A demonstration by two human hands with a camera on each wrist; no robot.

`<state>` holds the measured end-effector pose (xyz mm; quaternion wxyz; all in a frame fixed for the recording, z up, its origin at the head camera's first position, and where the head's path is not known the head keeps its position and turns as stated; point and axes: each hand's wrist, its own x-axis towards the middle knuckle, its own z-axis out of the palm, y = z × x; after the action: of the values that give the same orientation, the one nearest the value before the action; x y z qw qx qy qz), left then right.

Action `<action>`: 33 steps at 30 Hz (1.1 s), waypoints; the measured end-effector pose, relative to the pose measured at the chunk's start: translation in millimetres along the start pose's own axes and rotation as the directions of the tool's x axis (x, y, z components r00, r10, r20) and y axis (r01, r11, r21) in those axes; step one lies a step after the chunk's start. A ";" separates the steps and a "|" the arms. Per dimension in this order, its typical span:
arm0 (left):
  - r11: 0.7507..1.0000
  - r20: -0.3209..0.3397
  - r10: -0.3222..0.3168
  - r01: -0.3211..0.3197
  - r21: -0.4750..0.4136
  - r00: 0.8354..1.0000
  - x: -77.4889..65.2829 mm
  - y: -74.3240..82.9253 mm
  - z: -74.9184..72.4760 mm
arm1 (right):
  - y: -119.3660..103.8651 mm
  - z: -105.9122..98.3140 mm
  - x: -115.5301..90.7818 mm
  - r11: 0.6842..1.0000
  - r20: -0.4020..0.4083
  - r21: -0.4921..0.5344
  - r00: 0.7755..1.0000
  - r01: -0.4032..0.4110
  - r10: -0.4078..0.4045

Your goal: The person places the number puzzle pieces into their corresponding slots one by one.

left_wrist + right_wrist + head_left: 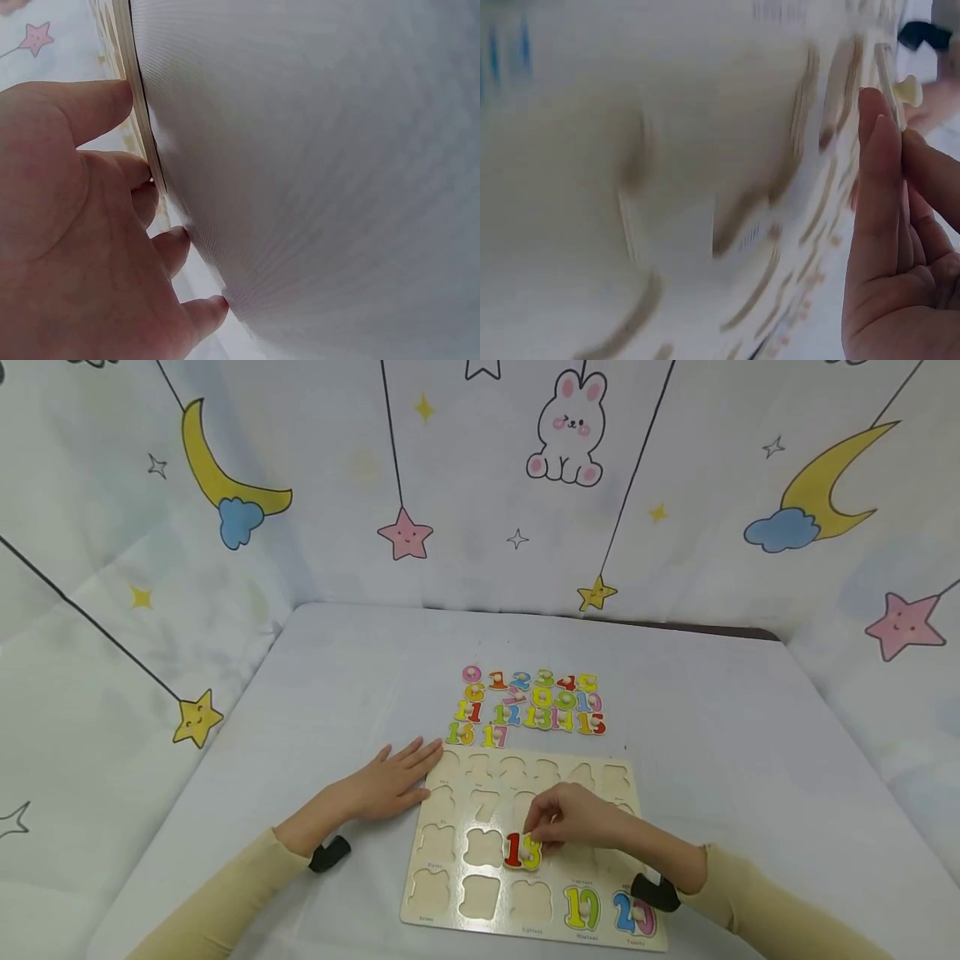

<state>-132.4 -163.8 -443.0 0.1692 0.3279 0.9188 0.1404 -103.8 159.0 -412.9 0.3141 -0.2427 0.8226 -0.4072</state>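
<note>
A wooden number puzzle board [483,881] lies on the white-covered table, with numbered recesses. My left hand [393,785] is spread flat at the board's upper left edge; in the left wrist view its thumb and fingertips [112,105] touch that edge. Over the middle of the board, my right hand [577,817] pinches a number piece [522,852] with a red 1 and a yellow second digit, seemingly 18. The right wrist view shows this piece edge-on between thumb and fingers, its knob [909,91] sticking out. The 19 piece [582,908] and 20 piece [634,913] sit in the bottom row.
Behind the board, several colourful number pieces lie in rows, among them a pink 0 [471,674], a 15 [592,723] and a 17 [494,736]. A white curtain [480,485] printed with moons, stars and a rabbit hangs behind the table.
</note>
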 end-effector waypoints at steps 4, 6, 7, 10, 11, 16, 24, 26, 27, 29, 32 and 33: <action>1.000 -0.009 0.005 -0.005 -0.002 1.000 -1.1 1.7 -0.9 | -4.1 15.2 -9.6 1.000 0.028 -0.006 0.999 0.017 -0.017; 1.000 -0.003 0.005 -0.005 -0.005 1.000 -1.5 3.4 -2.6 | -5.5 19.3 -12.3 1.000 0.029 -0.017 0.999 0.020 -0.019; 1.000 -0.003 0.008 -0.008 -0.009 1.000 -1.6 4.0 -3.1 | -6.0 20.8 -13.4 1.000 0.029 -0.019 0.999 0.018 -0.018; 1.000 0.009 0.006 -0.006 -0.006 1.000 -1.6 6.1 -4.4 | -6.7 23.0 -16.7 0.999 0.032 -0.036 0.999 0.001 0.001; 1.000 0.012 0.006 -0.006 -0.005 1.000 -1.4 6.6 -4.7 | -7.1 23.2 -17.8 0.999 0.034 -0.039 0.999 -0.003 0.005; 1.000 0.013 0.009 -0.009 -0.001 1.000 -1.1 6.3 -5.4 | -11.0 22.4 -21.5 0.997 0.069 -0.074 0.998 -0.008 0.013; 0.999 -0.007 0.025 -0.025 -0.023 1.000 -1.3 2.6 -4.4 | -18.4 22.4 -24.3 0.996 0.148 -0.086 0.989 0.020 -0.007; 0.999 -0.012 0.025 -0.026 -0.023 1.000 -1.1 1.7 -3.2 | -19.5 24.1 -25.3 0.995 0.159 -0.094 0.987 0.026 -0.011; 0.999 -0.012 0.021 -0.022 -0.024 1.000 -0.8 1.1 -2.6 | -19.9 25.0 -25.7 0.995 0.160 -0.099 0.987 0.027 -0.011; 1.000 -0.007 0.012 -0.012 -0.013 1.000 -0.6 0.5 -1.8 | -20.4 26.8 -26.3 0.992 0.155 -0.119 0.988 0.031 -0.012; 1.000 0.001 0.013 -0.013 -0.020 1.000 -0.8 2.2 -4.3 | -21.6 28.3 -26.5 0.986 0.141 -0.163 0.990 0.037 -0.013; 1.000 0.007 0.009 -0.009 -0.015 1.000 -0.9 2.9 -5.4 | -22.0 28.6 -26.3 0.983 0.137 -0.177 0.990 0.038 -0.014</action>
<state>-132.3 -163.0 -436.8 0.1744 0.3313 0.9156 0.1466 -62.2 149.3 -399.9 0.3409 -0.3078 0.8294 -0.3181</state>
